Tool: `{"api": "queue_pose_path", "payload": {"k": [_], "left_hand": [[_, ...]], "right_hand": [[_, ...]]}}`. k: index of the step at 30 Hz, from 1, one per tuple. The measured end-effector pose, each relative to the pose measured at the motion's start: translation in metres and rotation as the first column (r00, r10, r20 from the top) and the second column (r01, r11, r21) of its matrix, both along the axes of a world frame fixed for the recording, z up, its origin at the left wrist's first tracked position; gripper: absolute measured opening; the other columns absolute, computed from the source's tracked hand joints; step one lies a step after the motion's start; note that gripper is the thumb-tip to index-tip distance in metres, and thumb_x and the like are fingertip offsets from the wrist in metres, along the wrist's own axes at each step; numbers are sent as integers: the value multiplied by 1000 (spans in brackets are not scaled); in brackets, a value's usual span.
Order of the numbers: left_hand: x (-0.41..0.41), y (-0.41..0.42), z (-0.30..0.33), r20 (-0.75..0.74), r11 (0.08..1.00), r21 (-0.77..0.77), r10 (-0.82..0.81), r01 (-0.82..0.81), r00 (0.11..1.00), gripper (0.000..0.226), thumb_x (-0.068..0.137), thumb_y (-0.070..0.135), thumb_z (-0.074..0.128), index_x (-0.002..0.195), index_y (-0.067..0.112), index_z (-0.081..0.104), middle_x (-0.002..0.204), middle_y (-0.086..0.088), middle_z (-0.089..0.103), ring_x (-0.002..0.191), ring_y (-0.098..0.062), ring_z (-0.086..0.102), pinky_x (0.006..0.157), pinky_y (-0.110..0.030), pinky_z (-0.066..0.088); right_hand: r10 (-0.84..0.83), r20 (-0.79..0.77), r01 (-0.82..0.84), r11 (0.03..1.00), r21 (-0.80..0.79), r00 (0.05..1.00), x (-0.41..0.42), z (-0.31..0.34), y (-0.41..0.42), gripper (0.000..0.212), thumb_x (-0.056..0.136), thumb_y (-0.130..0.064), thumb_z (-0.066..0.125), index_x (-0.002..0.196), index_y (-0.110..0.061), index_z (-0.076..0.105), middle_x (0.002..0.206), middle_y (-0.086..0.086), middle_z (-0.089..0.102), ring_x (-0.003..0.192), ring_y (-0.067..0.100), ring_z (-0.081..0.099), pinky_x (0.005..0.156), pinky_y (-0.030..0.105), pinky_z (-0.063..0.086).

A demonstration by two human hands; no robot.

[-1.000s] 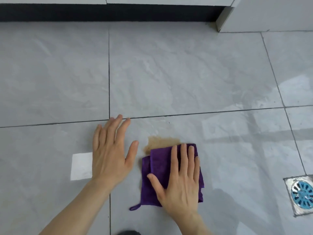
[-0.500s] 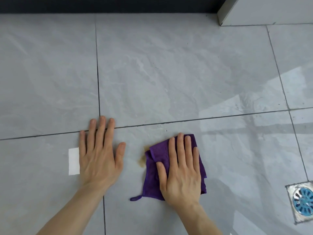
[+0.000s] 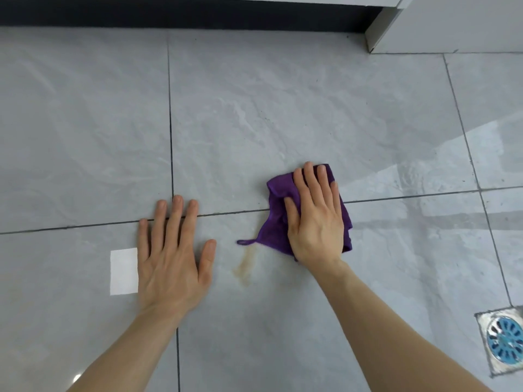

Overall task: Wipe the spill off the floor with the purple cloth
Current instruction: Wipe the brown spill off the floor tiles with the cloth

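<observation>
My right hand [image 3: 315, 219] lies flat on the folded purple cloth [image 3: 276, 222], pressing it against the grey tile floor across a grout line. The cloth's small hanging loop trails out at its lower left corner. A thin light-brown smear of the spill [image 3: 245, 264] remains on the tile just below and left of the cloth, between my two hands. My left hand [image 3: 172, 256] rests flat on the floor, fingers spread, holding nothing.
A bright white rectangular patch [image 3: 124, 271] lies on the floor left of my left hand. A square metal floor drain with a blue grate [image 3: 505, 342] sits at the lower right. A dark cabinet toe-kick [image 3: 184, 15] runs along the top, with a white cabinet corner [image 3: 424, 24] at upper right.
My right hand has pushed the cloth away from me and to the right, over the grout line. A faint brown streak now shows where the cloth was. My left hand stayed planted.
</observation>
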State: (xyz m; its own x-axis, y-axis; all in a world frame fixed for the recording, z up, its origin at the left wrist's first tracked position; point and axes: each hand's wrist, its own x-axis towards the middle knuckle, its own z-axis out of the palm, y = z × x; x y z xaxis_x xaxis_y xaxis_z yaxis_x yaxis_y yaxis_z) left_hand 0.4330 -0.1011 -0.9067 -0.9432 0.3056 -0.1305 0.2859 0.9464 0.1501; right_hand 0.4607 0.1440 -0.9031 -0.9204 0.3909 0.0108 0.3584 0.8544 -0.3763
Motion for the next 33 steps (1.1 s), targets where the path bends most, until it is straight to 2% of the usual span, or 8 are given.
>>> {"api": "queue_pose_path", "payload": {"k": [2,5,10,14,16,19,25,33], "left_hand": [[0,0,1,6,1000,5,-1,1,1000,72,98,53,30,162,22,14,172,-3,15,160,-24,5,128,-52,10],[0,1,2,8,1000,9,4,-4,1000,72,98,53,31,161,23,14,172,-2,15,160,-23,4,128,-51,9],[0,1,3,2,1000,17,6,-6,1000,72,98,53,33,161,22,16,171,-3,16,160,-23,5,128,-52,10],[1,2,4,-9,1000,26,6,-6,1000,72,98,53,33,161,21,17,171,-4,17,159,-23,7,128,-52,11],[1,1,4,-9,1000,21,5,-5,1000,72,98,53,32,161,21,17,171,-4,17,159,-23,7,128,-52,11],[0,1,4,-8,1000,19,3,-3,1000,72,98,53,31,161,21,17,171,-4,17,159,-23,7,128,-51,10],[0,2,4,-4,1000,20,7,-7,1000,73,97,53,32,161,21,17,171,-4,17,159,-24,8,128,-51,10],[-1,1,4,9,1000,3,4,-4,1000,73,97,52,34,161,21,17,171,-4,15,160,-24,6,128,-53,11]], "right_hand": [[-97,-70,81,974,-210,993,-3,12,1,38,106,-27,43,142,-21,50,157,-5,42,150,8,29,124,31,21],[-367,-109,273,832,-484,924,0,49,1,19,104,-22,44,114,-28,59,126,-8,56,106,-16,51,89,2,36],[-562,-42,426,673,-604,826,18,99,-10,13,103,-31,48,103,-25,59,86,-10,70,80,2,68,67,18,50],[-360,150,368,676,-639,921,41,102,-24,14,93,-42,63,93,-29,57,71,-5,71,62,9,67,56,29,51],[-178,259,298,770,-564,949,50,85,-25,22,89,-50,65,87,-29,60,73,-5,70,66,11,66,60,35,55],[-130,57,139,969,-205,990,57,61,-24,24,86,-45,72,101,-26,69,106,-7,65,100,18,59,88,35,48],[-97,21,98,995,-32,995,73,42,-53,63,93,-54,58,147,-24,45,158,8,40,152,28,27,121,53,24],[-86,106,73,990,124,991,52,5,-32,62,102,-53,34,158,-26,25,167,14,21,156,32,12,125,56,14]]}}
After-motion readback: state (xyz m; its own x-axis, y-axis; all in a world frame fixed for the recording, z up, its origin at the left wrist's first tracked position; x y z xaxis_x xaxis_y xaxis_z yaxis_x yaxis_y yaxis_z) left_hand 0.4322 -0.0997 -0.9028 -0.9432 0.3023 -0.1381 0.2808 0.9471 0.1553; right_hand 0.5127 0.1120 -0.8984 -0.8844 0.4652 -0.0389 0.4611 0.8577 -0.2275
